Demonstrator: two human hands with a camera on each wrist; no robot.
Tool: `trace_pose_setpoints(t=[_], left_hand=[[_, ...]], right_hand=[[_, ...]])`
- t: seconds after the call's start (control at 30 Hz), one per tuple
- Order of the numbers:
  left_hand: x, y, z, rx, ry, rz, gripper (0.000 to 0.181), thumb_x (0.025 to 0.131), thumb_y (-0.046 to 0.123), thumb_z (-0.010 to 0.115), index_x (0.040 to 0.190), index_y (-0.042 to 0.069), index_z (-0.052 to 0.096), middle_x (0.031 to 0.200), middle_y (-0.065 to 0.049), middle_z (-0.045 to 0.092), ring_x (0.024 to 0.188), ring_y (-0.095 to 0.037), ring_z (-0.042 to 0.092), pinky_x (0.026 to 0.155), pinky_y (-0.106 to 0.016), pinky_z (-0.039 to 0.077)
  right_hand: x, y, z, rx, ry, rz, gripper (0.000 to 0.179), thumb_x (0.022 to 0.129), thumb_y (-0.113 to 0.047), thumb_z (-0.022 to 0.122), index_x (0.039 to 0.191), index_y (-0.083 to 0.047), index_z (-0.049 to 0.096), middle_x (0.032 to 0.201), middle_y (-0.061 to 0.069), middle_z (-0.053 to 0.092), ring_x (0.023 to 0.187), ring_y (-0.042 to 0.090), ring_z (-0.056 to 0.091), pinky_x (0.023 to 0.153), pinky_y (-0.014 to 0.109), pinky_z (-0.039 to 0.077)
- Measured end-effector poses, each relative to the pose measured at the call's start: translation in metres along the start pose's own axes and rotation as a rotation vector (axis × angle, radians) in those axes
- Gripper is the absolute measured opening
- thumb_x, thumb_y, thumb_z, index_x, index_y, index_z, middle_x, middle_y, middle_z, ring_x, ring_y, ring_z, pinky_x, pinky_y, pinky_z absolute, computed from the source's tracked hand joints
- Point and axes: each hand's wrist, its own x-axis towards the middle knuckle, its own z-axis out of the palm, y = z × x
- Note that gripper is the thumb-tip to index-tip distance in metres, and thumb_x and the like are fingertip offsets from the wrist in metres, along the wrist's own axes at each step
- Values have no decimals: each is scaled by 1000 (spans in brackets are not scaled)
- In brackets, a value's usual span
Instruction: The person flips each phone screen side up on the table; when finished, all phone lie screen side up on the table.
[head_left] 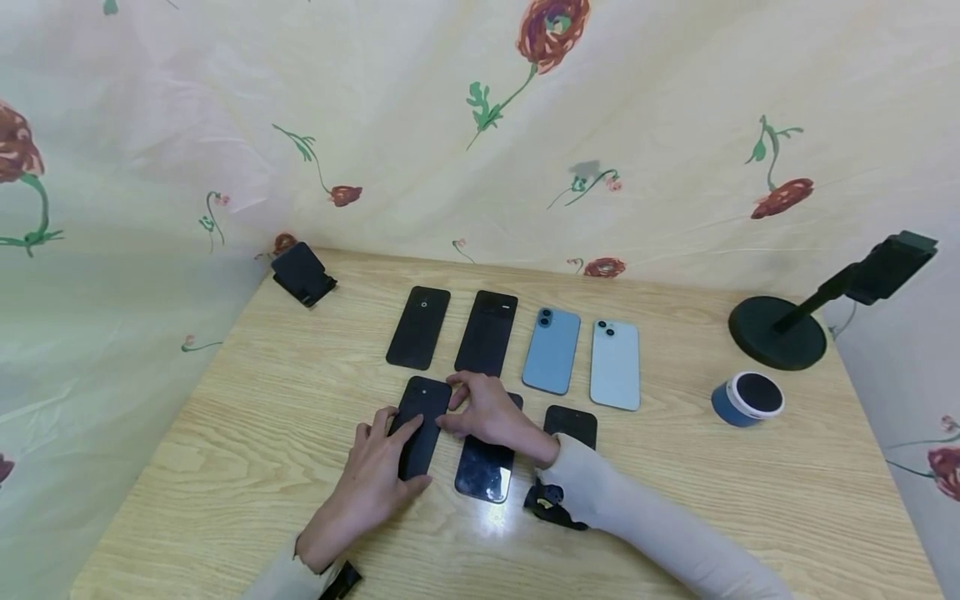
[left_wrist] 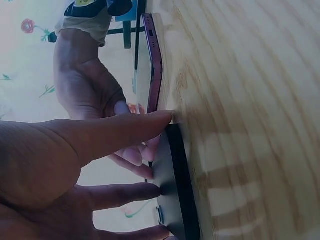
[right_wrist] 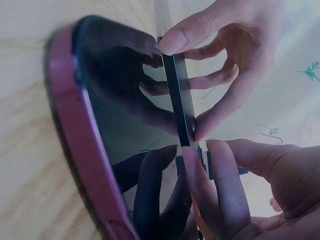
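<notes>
phone [head_left: 427, 433], black and back up, lies flat on our bench [head_left: 247, 417], just left of a purple-edged handset [head_left: 485, 468]. our left hand [head_left: 375, 477] spreads over it, fingers nearly straight, thumb touching the near right corner; fingertips of our right hand [head_left: 491, 412] meet its right edge, though we cannot tell whether they pinch.

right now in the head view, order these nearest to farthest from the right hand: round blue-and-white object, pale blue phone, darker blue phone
1. Darker blue phone: just beyond the right hand, a little to its right.
2. Pale blue phone: next one over, farther right.
3. Round blue-and-white object: well off right, past both phones.
</notes>
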Motion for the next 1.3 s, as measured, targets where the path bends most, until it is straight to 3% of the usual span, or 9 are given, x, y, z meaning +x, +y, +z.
trace_pose_setpoints(t=[0.17, 0.33, 0.53, 0.9, 1.13, 1.3], left_hand=[[1, 1, -2, 7, -27, -11, 78, 77, 32, 93, 146, 14, 61, 152, -22, 44, 108, -40, 48, 76, -47, 49], [3, 2, -3, 7, -38, -13, 78, 77, 30, 93, 146, 12, 61, 151, -23, 45, 107, -41, 49, 77, -46, 49], [3, 3, -3, 0, -28, 15, 79, 76, 29, 93, 145, 7, 61, 146, -23, 48, 105, -39, 49, 81, -45, 49], [3, 7, -3, 51, -41, 29, 78, 80, 25, 87, 147, 2, 57, 147, -29, 44, 109, -43, 48, 75, -48, 53], [0, 9, -3, 36, -44, 15, 78, 80, 23, 84, 149, 2, 55, 150, -31, 42, 111, -44, 48, 74, -48, 53], [0, 8, -5, 26, -40, 33, 78, 81, 23, 81, 150, 0, 53, 148, -31, 45, 113, -46, 49, 84, -51, 54]], right_hand=[[1, -1, 0, -19, 10, -26, 63, 87, -19, 84, 141, 0, 58, 98, 5, 76, 65, 7, 71, 83, 29, 57], [2, -2, 2, -35, 31, -3, 61, 86, -20, 84, 138, -2, 59, 95, 2, 75, 69, 6, 67, 82, 28, 53], [1, -2, 7, -41, 32, 39, 63, 86, -21, 86, 140, -5, 57, 95, 1, 72, 68, 7, 68, 81, 30, 54], [2, -1, 8, -30, 49, 23, 63, 85, -20, 86, 139, -5, 58, 95, 0, 73, 68, 7, 67, 85, 33, 53], [1, 0, 6, 11, 43, 24, 63, 85, -19, 86, 140, -6, 59, 100, 3, 73, 65, 7, 70, 83, 31, 54], [0, -1, 4, 41, 54, 33, 62, 84, -19, 87, 139, -8, 61, 105, 5, 73, 64, 8, 70, 80, 26, 53]])
